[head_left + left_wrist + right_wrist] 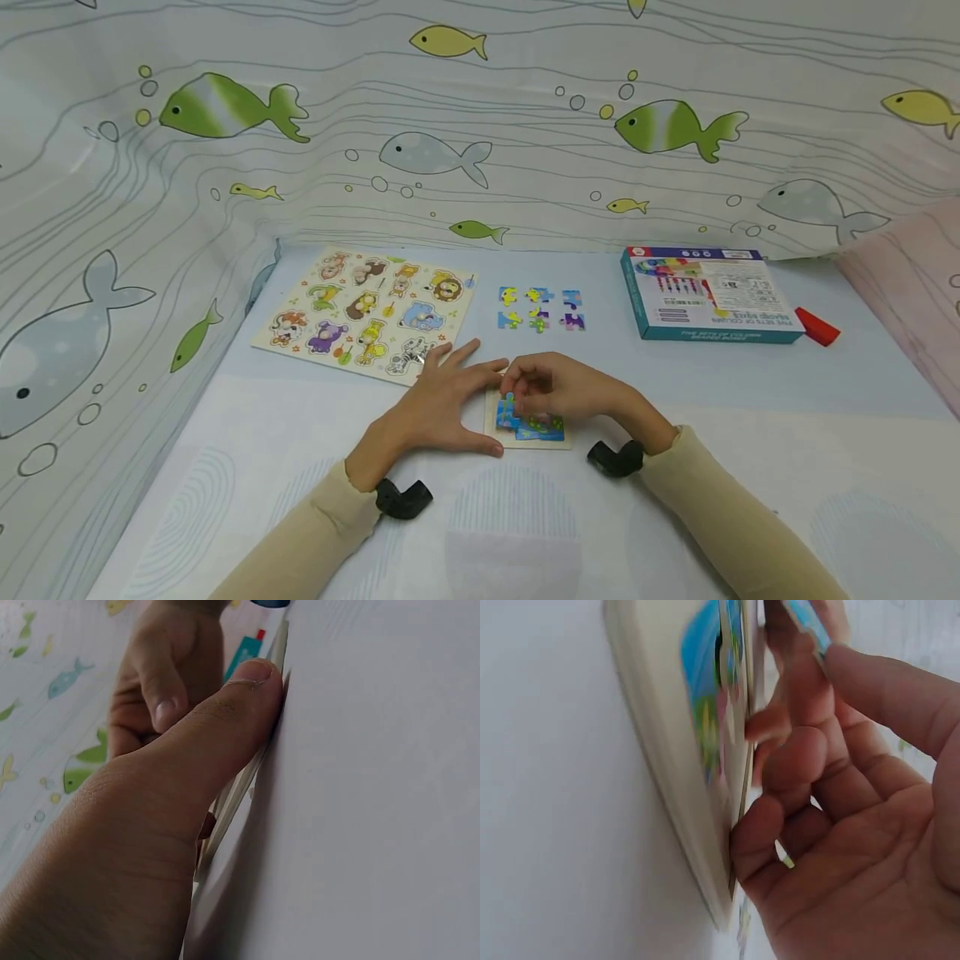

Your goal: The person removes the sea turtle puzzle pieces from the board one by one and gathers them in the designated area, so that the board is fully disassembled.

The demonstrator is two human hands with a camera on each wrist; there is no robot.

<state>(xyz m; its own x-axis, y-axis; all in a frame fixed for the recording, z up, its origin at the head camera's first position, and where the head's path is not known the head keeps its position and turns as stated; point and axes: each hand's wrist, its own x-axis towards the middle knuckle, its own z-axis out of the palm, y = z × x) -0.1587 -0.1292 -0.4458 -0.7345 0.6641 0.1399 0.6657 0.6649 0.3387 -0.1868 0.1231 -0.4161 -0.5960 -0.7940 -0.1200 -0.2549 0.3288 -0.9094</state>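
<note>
A small wooden puzzle tray (551,445) lies before me, with colourful jigsaw pieces (542,428) in its lower part. My left hand (450,400) spreads its fingers at the tray's left side, and the thumb (247,697) touches the edge in the left wrist view. Between thumb and index finger, my right hand (558,385) pinches a blue puzzle piece (808,621) over the tray's left part; its other fingers are loosely bent. Beyond the tray, several loose puzzle pieces (538,320) lie in two rows. The right hand hides the tray's upper right part.
A large animal puzzle board (352,312) lies at the back left, its near right corner close to my left fingertips. At the back right is a teal-edged box (712,296), with a red object (817,327) beside it. A fish-patterned cloth (450,108) rises behind.
</note>
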